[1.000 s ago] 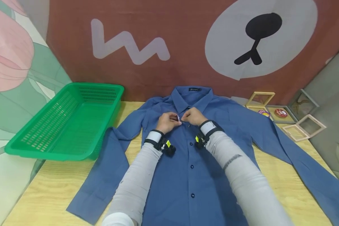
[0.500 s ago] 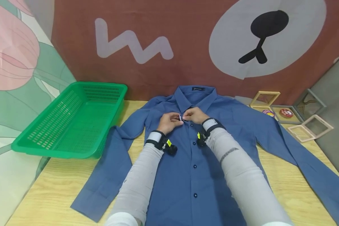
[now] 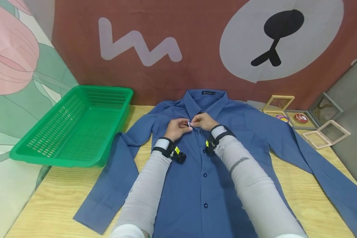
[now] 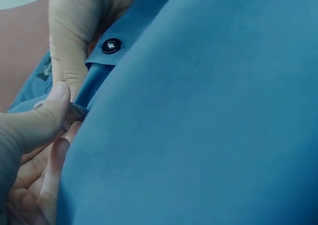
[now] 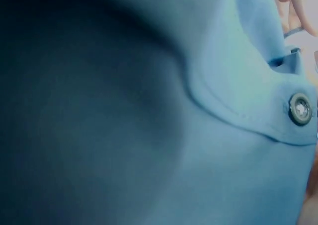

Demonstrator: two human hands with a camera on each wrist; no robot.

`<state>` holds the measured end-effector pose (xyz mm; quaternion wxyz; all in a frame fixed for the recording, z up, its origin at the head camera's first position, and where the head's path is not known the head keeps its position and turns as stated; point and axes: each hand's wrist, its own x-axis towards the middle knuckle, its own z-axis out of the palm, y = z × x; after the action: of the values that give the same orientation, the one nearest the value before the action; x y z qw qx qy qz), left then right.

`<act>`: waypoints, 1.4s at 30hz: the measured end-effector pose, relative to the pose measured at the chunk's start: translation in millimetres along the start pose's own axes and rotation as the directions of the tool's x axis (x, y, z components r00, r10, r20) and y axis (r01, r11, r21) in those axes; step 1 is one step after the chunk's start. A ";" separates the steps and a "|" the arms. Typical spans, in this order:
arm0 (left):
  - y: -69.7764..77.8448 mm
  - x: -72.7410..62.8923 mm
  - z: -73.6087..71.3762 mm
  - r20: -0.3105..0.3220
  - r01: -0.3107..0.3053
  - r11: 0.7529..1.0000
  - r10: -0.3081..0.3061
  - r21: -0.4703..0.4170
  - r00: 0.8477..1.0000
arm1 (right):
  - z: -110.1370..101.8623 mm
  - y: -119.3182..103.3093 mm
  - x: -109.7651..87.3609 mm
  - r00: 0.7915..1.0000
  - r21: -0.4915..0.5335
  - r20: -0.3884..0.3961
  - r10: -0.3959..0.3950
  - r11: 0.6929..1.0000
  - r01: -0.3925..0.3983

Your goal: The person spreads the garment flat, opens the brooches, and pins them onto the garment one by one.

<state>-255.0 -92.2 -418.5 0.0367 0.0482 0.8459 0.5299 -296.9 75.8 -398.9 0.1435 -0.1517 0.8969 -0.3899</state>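
Note:
A blue button-up shirt [image 3: 178,178] lies front up, collar at the far side. Just below the collar, my left hand [image 3: 177,129] pinches a small white-edged, dark thing [image 3: 189,123] between thumb and fingers. The left wrist view shows this dark grey piece [image 4: 74,113] beside the thumb, partly covered; its kind is unclear. My right hand [image 3: 205,121] meets it from the right, with thumb and fingertips pinching the shirt front by the opening. A dark button [image 4: 111,46] shows near the right hand. Raised cloth hides much in both wrist views.
A green plastic basket [image 3: 18,150] stands at the left on the wooden table [image 3: 56,188]. At the back right are small framed boxes [image 3: 327,134] with hinged lids and a round red badge [image 3: 301,118]. A wall with a cartoon print rises behind.
The head view has shifted slightly. Both hands stay together below the collar, and the right fingertips have moved slightly closer to the small white-edged thing.

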 end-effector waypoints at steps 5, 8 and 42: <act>3.4 1.0 0.2 -0.002 -0.025 1.000 0.025 0.013 1.000 | -0.2 -3.7 -2.5 1.000 0.006 -0.021 0.003 1.000 -0.003; 3.2 2.8 0.8 -0.001 -0.036 0.999 0.037 0.029 0.999 | -0.4 -3.9 -3.5 1.000 0.023 -0.023 0.008 1.000 -0.007; 44.0 1.3 20.2 -0.021 -0.005 0.782 0.023 0.623 1.000 | -51.0 30.8 -23.5 0.925 -0.462 0.134 0.355 0.848 -0.259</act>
<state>-252.1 -54.9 -387.8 0.0032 0.0569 0.9734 0.2220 -299.5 138.2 -385.1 0.2623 -0.0749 0.9529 -0.1325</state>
